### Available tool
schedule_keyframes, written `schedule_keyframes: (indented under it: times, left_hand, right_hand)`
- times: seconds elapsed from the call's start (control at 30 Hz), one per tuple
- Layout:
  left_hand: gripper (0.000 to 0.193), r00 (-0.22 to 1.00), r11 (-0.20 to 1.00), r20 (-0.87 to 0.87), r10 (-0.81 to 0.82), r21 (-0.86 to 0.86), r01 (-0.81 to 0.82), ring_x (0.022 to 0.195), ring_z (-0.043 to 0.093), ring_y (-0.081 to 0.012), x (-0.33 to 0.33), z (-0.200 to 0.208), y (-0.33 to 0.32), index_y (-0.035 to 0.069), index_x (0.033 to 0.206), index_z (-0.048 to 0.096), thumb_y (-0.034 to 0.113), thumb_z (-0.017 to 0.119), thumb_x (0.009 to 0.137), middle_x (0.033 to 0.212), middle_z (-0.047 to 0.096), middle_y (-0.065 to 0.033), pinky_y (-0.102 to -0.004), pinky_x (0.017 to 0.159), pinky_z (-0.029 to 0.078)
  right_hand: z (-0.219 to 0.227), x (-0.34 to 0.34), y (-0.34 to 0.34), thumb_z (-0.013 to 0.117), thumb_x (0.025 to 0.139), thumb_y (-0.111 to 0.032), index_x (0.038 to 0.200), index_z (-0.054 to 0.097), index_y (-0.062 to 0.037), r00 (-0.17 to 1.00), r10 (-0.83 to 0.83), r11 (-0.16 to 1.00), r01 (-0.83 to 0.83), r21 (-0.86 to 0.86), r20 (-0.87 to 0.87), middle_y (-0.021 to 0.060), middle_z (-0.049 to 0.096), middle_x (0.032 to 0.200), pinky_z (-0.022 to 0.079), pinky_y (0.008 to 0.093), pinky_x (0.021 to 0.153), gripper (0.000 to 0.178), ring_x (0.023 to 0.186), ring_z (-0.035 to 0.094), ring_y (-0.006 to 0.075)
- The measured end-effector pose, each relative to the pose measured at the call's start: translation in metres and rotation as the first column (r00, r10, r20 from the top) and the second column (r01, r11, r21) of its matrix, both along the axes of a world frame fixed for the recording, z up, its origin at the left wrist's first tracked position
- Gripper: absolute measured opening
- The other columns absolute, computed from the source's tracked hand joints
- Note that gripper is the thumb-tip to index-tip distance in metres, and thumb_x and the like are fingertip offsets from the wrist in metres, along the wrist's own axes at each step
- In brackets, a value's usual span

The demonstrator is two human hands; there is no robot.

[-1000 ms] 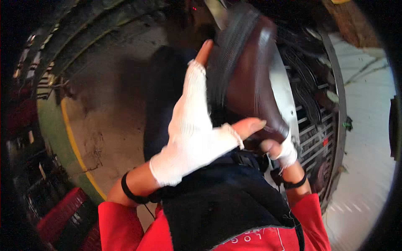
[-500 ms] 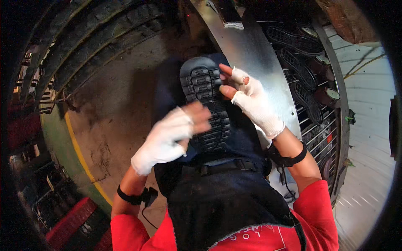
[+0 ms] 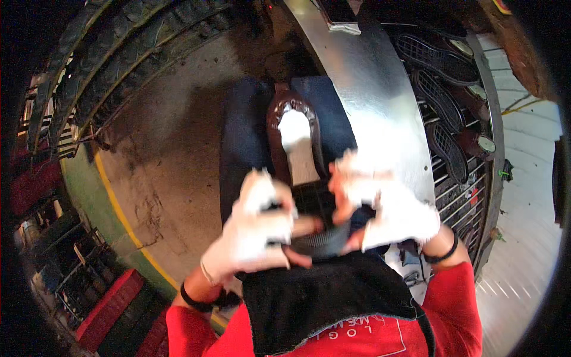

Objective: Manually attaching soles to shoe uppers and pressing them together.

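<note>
Between my white-gloved, bare-fingered hands is a black rubber shoe sole (image 3: 321, 243), its near end curled up. My left hand (image 3: 256, 223) grips it at the left with thumb and fingers, while my right hand (image 3: 380, 205) grips its right side; both are smeared by motion. Just beyond the sole, a dark brown shoe upper (image 3: 275, 128) lies across my lap with its underside up. The underside is white at the far end and tan toward the middle. Its near end is hidden behind the sole and my hands.
At my right runs a shiny metal bench (image 3: 369, 83). Past it, a wire rack (image 3: 470, 205) holds several black soles (image 3: 437, 98) and brown shoe uppers (image 3: 473, 143). Tiered racks (image 3: 119, 77) stand at the far left, beside the brown floor (image 3: 160, 143) with a yellow line.
The sole that lay tread-up over my lap has been lifted toward my body and bent, with both hands now gripping it. This uncovers the brown shoe upper beneath.
</note>
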State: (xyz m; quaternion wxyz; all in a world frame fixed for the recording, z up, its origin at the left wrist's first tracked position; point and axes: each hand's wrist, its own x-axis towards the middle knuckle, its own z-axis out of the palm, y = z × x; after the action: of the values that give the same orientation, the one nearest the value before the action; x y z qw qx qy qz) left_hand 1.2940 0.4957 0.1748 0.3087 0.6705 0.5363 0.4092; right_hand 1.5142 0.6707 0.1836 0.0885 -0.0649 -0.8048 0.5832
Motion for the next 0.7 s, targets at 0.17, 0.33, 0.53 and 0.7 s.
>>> schedule_keyframes:
  times: [0.17, 0.33, 0.53, 0.7]
  left_hand:
    - [0.052, 0.972, 0.967, 0.000, 0.234, -0.100, -0.232, 0.090, 0.053, -0.0261, 0.001, -0.015, 0.024, 0.013, 0.112, 0.076, 0.024, 0.091, 0.063, 0.098, 0.057, -0.0073, -0.0367, 0.082, 0.045]
    - [0.067, 0.841, 0.849, 0.186, 0.507, -0.273, -0.452, 0.094, 0.053, -0.0247, 0.002, -0.036, 0.053, 0.006, 0.134, 0.062, 0.017, 0.086, 0.073, 0.110, 0.063, -0.0106, -0.0357, 0.087, 0.045]
    - [0.064, 0.841, 0.834, 0.201, 0.503, -0.369, -0.411, 0.093, 0.052, -0.0237, -0.014, -0.031, 0.071, 0.005, 0.134, 0.061, 0.022, 0.086, 0.077, 0.104, 0.059, -0.0099, -0.0336, 0.084, 0.044]
    - [0.068, 0.901, 0.888, 0.189, 0.391, -0.335, -0.315, 0.093, 0.052, -0.0240, -0.039, -0.044, 0.085, 0.003, 0.133, 0.061, 0.030, 0.086, 0.077, 0.100, 0.053, -0.0087, -0.0342, 0.084, 0.044]
  right_hand:
    - [-0.026, -0.015, 0.003, 0.094, 0.062, -0.021, 0.095, 0.065, -0.0073, 0.968, -0.251, 0.930, 0.249, -0.271, 0.027, 0.0062, 0.054, 0.098, 0.043, 0.0346, 0.087, 0.046, 0.096, 0.054, 0.0236]
    - [-0.045, -0.041, 0.001, 0.086, 0.074, -0.014, 0.114, 0.064, -0.0073, 0.833, -0.471, 0.658, 0.551, -0.513, 0.290, 0.0041, 0.056, 0.104, 0.041, 0.0350, 0.100, 0.046, 0.097, 0.053, 0.0198]
    - [-0.053, -0.055, 0.027, 0.083, 0.078, -0.025, 0.124, 0.062, -0.0050, 0.886, -0.380, 0.786, 0.460, -0.412, 0.265, 0.0048, 0.061, 0.106, 0.035, 0.0376, 0.110, 0.054, 0.095, 0.052, 0.0182]
    - [-0.067, -0.073, 0.043, 0.084, 0.075, -0.036, 0.128, 0.061, -0.0057, 0.895, -0.395, 0.798, 0.446, -0.407, 0.206, 0.0027, 0.056, 0.102, 0.040, 0.0329, 0.089, 0.065, 0.083, 0.046, 0.0153]
